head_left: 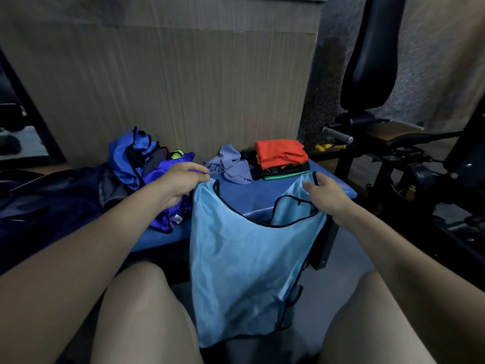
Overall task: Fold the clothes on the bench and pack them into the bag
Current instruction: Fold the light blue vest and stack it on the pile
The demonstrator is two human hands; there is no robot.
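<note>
Left hand: my fingers pinch the vest's left shoulder strap, arm reaching forward.
Light blue vest: hangs between both hands, draped over the desk edge.
Right hand: my fingers pinch the right strap, raised level.

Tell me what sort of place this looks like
Probably a gym or sports changing area. A padded exercise machine stands on the right, sports bibs are heaped on a blue padded bench, and both hands hold a light blue bib.
</note>
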